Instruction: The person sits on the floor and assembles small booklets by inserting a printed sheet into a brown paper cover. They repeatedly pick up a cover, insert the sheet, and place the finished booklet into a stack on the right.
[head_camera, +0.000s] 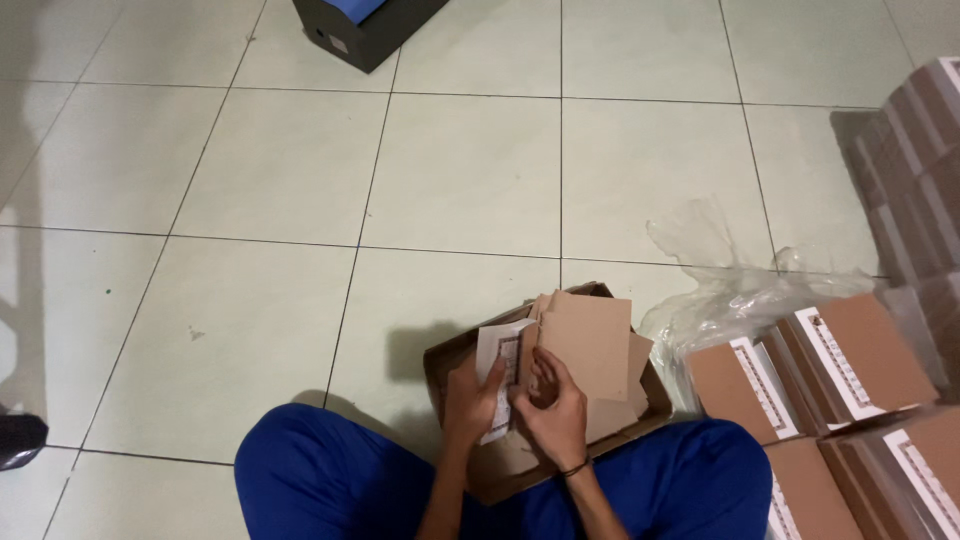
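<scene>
I sit cross-legged on a tiled floor in blue trousers, with an open brown cardboard tray (452, 368) between my knees. My left hand (472, 398) grips a white-edged printed card (497, 352) at the tray's near side. My right hand (555, 410) pinches a flat brown cardboard sheet (588, 340) from a loose stack of similar sheets standing up in the tray. Both hands touch each other over the tray, fingers curled around the pieces.
Several flat brown boxes with white printed strips (850, 365) lie at my right knee beside crumpled clear plastic wrap (725, 290). More stacked cardboard (920, 170) rises at the right edge. A dark box with blue contents (365, 25) sits at the top. A dark shoe (18, 438) shows at left.
</scene>
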